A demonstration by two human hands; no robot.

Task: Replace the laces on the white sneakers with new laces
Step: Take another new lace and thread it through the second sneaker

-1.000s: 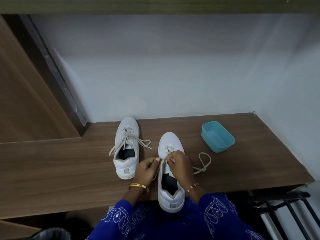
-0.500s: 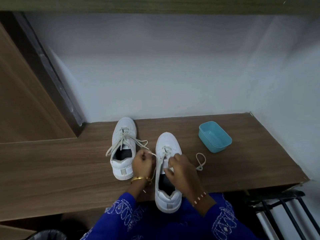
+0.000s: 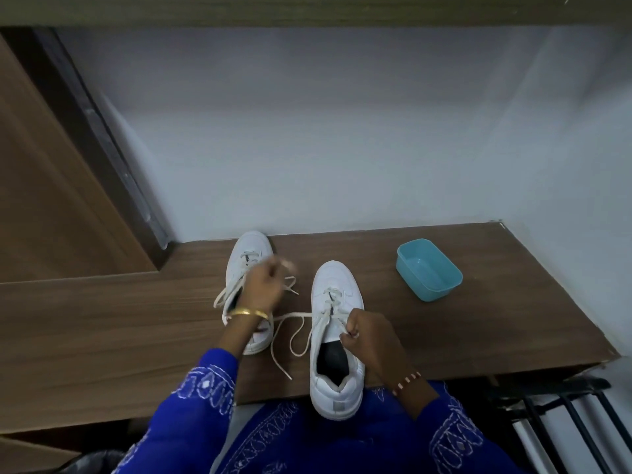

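Two white sneakers stand toes to the wall on a wooden shelf (image 3: 478, 319). The left sneaker (image 3: 248, 249) keeps its lace. My left hand (image 3: 263, 285) hovers over it, blurred, with fingers curled; whether it holds a lace is unclear. The right sneaker (image 3: 337, 282) has its heel hanging over the shelf's front edge. My right hand (image 3: 371, 336) pinches the lace at that shoe's right eyelet row, above the tongue. A loose stretch of lace (image 3: 290, 336) trails from the right sneaker's left side and loops on the shelf between the two shoes.
A light blue plastic tub (image 3: 429, 270) sits empty on the shelf, right of the sneakers. A white wall closes the back and right. A wooden panel (image 3: 51, 183) rises at the left. A black metal rack (image 3: 564, 412) stands below the shelf's right end.
My left hand rose up and left from the right sneaker to above the left one. The lace loop at the right of the right sneaker is gone; slack lace now lies on its left.
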